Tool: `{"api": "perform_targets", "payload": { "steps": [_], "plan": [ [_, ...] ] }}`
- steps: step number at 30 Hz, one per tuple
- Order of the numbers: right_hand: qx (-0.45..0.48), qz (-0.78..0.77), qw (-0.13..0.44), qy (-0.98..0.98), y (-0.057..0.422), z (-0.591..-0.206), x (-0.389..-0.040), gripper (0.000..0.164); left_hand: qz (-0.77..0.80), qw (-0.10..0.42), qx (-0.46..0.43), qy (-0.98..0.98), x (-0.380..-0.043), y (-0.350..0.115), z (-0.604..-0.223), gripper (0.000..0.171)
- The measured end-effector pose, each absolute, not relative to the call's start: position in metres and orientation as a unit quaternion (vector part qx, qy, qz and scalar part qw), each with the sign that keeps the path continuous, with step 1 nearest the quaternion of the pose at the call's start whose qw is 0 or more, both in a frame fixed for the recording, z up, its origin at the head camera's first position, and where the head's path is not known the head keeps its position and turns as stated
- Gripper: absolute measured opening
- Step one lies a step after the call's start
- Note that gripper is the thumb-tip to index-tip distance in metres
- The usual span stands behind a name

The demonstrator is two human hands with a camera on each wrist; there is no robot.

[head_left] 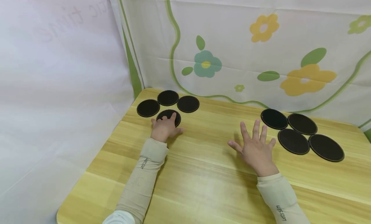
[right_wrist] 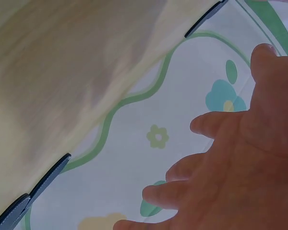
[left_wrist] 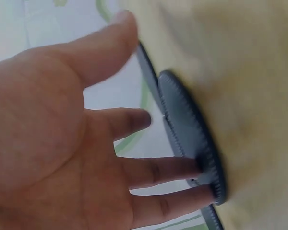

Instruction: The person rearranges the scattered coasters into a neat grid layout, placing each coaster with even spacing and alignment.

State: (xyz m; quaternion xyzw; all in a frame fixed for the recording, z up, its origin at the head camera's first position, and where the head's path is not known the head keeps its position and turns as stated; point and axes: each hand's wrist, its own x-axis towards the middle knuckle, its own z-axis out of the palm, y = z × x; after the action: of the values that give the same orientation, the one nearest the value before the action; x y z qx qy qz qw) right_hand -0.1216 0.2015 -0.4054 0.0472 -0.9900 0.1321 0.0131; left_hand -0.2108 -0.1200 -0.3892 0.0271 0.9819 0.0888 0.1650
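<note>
My left hand (head_left: pixel 164 129) reaches over the nearest black round coaster (head_left: pixel 167 113) of the left group, its fingers spread. The left wrist view shows this coaster (left_wrist: pixel 189 124) with a stitched edge, and two fingertips of the left hand (left_wrist: pixel 62 143) on or just over it. Beyond it lie more coasters, at left (head_left: pixel 148 108), at the back (head_left: pixel 168 98) and at right (head_left: pixel 188 104). My right hand (head_left: pixel 257 153) hovers with fingers spread and holds nothing, left of a second group of black coasters (head_left: pixel 293 142). In the right wrist view, the right hand (right_wrist: pixel 245 163) looks empty too.
A light wooden table (head_left: pixel 197 172) bears both groups, its left edge rounded at the near corner. Behind it hangs a white cloth (head_left: pixel 226 31) printed with flowers and green lines. Another white sheet (head_left: pixel 58 105) hangs along the left side.
</note>
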Motion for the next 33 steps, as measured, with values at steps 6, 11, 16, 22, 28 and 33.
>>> {"api": "perform_targets", "payload": {
  "steps": [6, 11, 16, 22, 28, 33],
  "plan": [
    [0.049, 0.132, -0.005, -0.990, 0.200, -0.406, -0.120, 0.095, 0.072, 0.164, 0.030, 0.983, -0.210, -0.120, -0.384, 0.074],
    [0.052, 0.125, -0.011, -0.991, 0.199, -0.406, -0.119, 0.096, 0.093, 0.167, 0.043, 0.981, -0.216, -0.126, -0.385, 0.056],
    [0.075, 0.101, -0.008, -0.992, 0.185, -0.407, -0.119, 0.089, 0.116, 0.143, 0.030, 0.982, -0.222, -0.143, -0.384, 0.053],
    [0.121, 0.156, -0.038, -0.980, 0.141, -0.407, -0.130, 0.070, 0.102, 0.167, -0.009, 0.981, -0.217, -0.154, -0.382, 0.045],
    [0.138, 0.299, -0.142, -0.933, 0.085, -0.409, -0.164, 0.069, 0.097, 0.163, -0.015, 0.982, -0.214, -0.148, -0.387, 0.047],
    [0.116, 0.376, -0.218, -0.893, 0.050, -0.416, -0.189, 0.068, 0.106, 0.140, -0.019, 0.984, -0.210, -0.145, -0.394, 0.045]
  ]
}}
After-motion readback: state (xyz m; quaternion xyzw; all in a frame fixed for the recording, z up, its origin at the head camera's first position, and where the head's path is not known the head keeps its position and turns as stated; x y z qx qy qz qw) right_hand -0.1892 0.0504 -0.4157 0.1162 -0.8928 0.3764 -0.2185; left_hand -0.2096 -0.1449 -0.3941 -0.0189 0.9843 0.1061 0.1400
